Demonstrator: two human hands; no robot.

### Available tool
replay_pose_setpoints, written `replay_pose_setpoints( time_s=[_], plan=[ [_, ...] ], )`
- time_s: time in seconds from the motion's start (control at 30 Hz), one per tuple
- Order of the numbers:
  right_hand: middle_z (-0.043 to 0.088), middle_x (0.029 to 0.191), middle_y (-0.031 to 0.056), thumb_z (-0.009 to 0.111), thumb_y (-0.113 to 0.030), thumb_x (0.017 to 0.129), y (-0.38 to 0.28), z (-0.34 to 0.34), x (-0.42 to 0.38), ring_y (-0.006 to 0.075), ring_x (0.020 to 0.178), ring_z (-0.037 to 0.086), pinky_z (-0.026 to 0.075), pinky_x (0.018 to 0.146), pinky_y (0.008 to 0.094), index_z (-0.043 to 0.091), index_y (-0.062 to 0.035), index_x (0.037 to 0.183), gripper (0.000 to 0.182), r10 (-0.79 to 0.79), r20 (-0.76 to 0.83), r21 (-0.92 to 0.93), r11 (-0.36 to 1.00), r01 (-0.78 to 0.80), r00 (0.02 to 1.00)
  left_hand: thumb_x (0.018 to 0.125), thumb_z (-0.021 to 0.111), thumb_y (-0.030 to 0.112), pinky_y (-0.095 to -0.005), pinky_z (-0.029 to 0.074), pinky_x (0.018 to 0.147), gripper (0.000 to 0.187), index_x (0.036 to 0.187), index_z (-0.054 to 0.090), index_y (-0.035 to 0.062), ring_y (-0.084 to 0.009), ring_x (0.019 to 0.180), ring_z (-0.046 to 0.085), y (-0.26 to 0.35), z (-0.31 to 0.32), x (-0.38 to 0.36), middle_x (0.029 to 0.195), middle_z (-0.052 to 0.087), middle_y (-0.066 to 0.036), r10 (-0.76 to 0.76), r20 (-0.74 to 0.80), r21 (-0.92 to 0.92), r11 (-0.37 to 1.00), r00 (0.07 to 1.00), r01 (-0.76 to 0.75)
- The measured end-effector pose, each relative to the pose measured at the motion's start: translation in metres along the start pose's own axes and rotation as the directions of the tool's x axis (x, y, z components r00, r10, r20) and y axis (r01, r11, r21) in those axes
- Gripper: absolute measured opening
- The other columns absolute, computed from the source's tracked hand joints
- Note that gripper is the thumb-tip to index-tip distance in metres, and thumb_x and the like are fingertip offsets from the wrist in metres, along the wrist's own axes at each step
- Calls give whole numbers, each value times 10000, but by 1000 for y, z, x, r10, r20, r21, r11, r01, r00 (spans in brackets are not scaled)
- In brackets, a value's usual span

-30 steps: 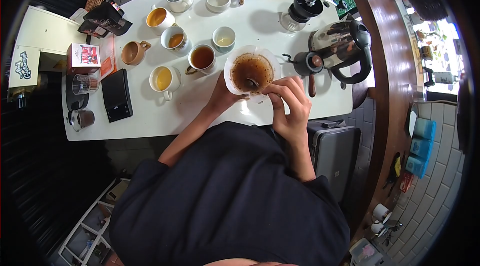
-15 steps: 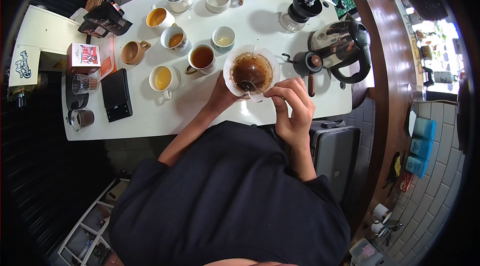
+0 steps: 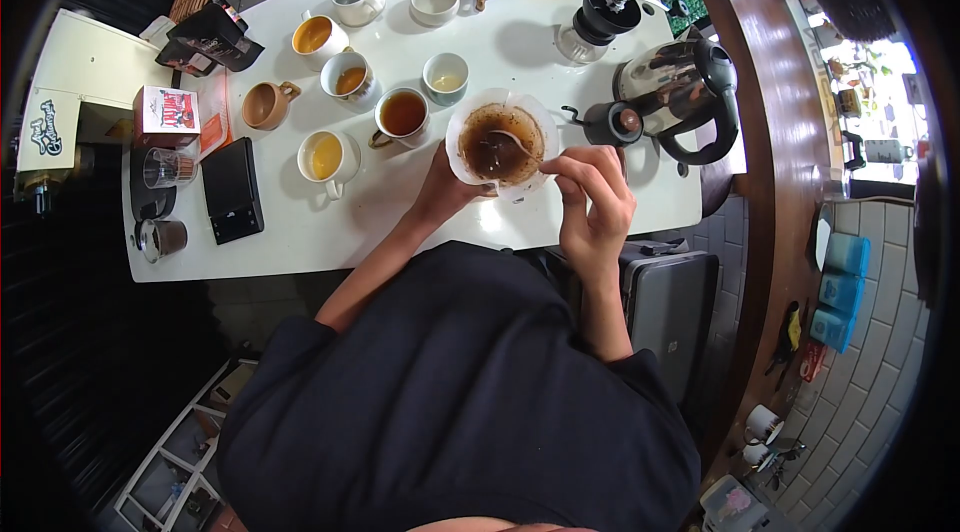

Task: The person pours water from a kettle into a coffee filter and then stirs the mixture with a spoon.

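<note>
no legible text on anything

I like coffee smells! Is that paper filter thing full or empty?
Not empty: the paper filter holds dark wet coffee, with a spoon dipped in it.

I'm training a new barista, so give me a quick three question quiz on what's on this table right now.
1. True or false: the right hand holds a spoon in the paper filter.
2. What does the left hand grip? A) the steel kettle B) the filter's near rim C) the black scale
3. Fill in: right of the filter stands a small black ____, with the steel kettle behind it.

Key:
1. True; the spoon's bowl lies in the wet grounds.
2. B.
3. Pouring kettle, on the white table.
</note>
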State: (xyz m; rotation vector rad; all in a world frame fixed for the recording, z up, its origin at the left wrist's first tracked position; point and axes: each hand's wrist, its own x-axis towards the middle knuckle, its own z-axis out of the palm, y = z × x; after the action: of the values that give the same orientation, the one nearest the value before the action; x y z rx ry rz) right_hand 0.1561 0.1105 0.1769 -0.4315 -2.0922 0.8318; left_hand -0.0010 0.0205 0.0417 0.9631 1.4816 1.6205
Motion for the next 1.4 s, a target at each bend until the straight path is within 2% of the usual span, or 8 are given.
replay_pose_setpoints(
  time_s=[0.07, 0.27, 0.57, 0.9, 0.93, 1.17, 1.27, 1.4],
  plan=[
    [642, 876, 58, 666, 52, 779, 7, 3, -2, 236, 787, 564, 433, 683, 350, 706, -71, 939, 206, 4, 5, -61, 998, -4, 1000, 609, 872, 17, -345, 506, 967, 705, 1244, 566, 21, -190, 1083, 640, -3, 0, 2, 1168, 668, -80, 43, -4, -81, 996, 999, -43],
    [648, 903, 28, 696, -3, 794, 15, 11, -8, 240, 839, 562, 408, 783, 365, 702, -94, 956, 186, -22, 81, -203, 979, 38, 996, 609, 855, 3, -346, 508, 956, 659, 1211, 585, 12, -198, 1070, 648, -2, 0, 0, 1144, 679, -84, 60, -19, -59, 996, 998, -61],
    [641, 872, 30, 678, -29, 820, 16, 20, -12, 250, 872, 554, 401, 807, 379, 689, -75, 951, 139, -13, 143, -189, 981, 40, 990, 647, 823, 12, -328, 529, 906, 584, 1185, 596, 8, -162, 1016, 653, 7, 2, 0, 1118, 686, -72, 23, -20, -112, 993, 1000, -25],
    [632, 863, 53, 654, -2, 831, 8, 16, -10, 271, 871, 554, 406, 814, 386, 677, -62, 941, 128, 49, 152, -119, 992, -31, 987, 640, 847, 46, -340, 524, 909, 594, 1178, 599, 9, -181, 1020, 661, 7, 2, 1, 1096, 693, -85, 57, -40, -126, 990, 998, -62],
    [632, 863, 53, 654, -2, 831, 7, 15, -10, 271, 871, 554, 406, 814, 386, 677, -62, 941, 128, 49, 153, -120, 992, -31, 987, 631, 855, 45, -341, 522, 911, 603, 1175, 599, 9, -193, 1023, 663, 3, 1, 1, 1097, 693, -91, 78, -36, -85, 993, 996, -81],
    [637, 845, 73, 653, 23, 826, -2, 10, -7, 270, 816, 569, 445, 762, 368, 677, -52, 932, 132, 78, 126, -62, 996, -71, 989, 592, 874, 29, -346, 524, 900, 633, 1161, 599, 3, -218, 1015, 672, -3, -2, -1, 1089, 695, -104, 118, -43, 24, 993, 992, -117],
    [645, 832, 80, 642, 39, 824, -4, 8, -6, 266, 792, 572, 459, 730, 361, 678, -44, 925, 136, 78, 115, -32, 997, -75, 990, 585, 876, 31, -348, 525, 897, 642, 1161, 594, -3, -219, 1015, 670, 2, 0, 0, 1082, 694, -105, 84, -44, -39, 996, 995, -86],
    [653, 819, 86, 629, 50, 818, -6, 5, -5, 262, 762, 576, 463, 710, 358, 678, -35, 910, 134, 88, 104, 5, 996, -89, 991, 578, 872, 21, -349, 526, 899, 651, 1163, 588, -8, -215, 1011, 669, -5, -1, 0, 1081, 692, -107, 55, -25, -5, 998, 998, -55]
  ],
)
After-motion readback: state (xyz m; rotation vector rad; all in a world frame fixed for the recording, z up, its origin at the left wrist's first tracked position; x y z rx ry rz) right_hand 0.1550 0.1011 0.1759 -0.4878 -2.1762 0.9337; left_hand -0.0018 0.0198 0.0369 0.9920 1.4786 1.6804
